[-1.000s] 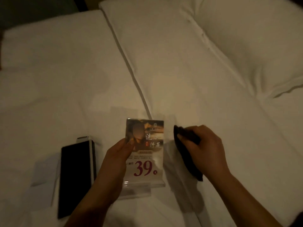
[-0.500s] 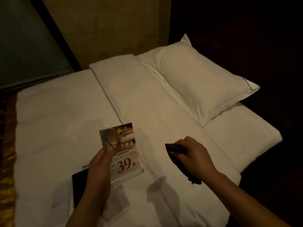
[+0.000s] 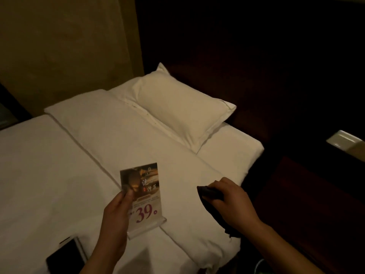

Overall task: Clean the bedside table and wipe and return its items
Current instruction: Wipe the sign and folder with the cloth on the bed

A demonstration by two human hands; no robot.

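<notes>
My left hand (image 3: 115, 218) grips a clear acrylic sign stand (image 3: 144, 198) by its left edge, thumb on the front; the card shows a dark picture and a red "39". It is held upright above the white bed (image 3: 59, 165). To its right my right hand (image 3: 231, 200) holds a dark cloth (image 3: 210, 196) bunched in its fingers, a tail hanging down under the wrist. The cloth is apart from the sign. The dark wooden bedside table (image 3: 308, 204) lies to the right of the bed.
A black flat item with a white edge (image 3: 65, 260) lies on the bed at the lower left. A white pillow (image 3: 181, 107) sits at the head of the bed. A pale object (image 3: 345, 141) rests at the far right in the dark.
My view has swung up and to the right, bringing the pillow, headboard and bedside table into sight. Both hands keep their hold; the sign has lifted off the bed and moved right.
</notes>
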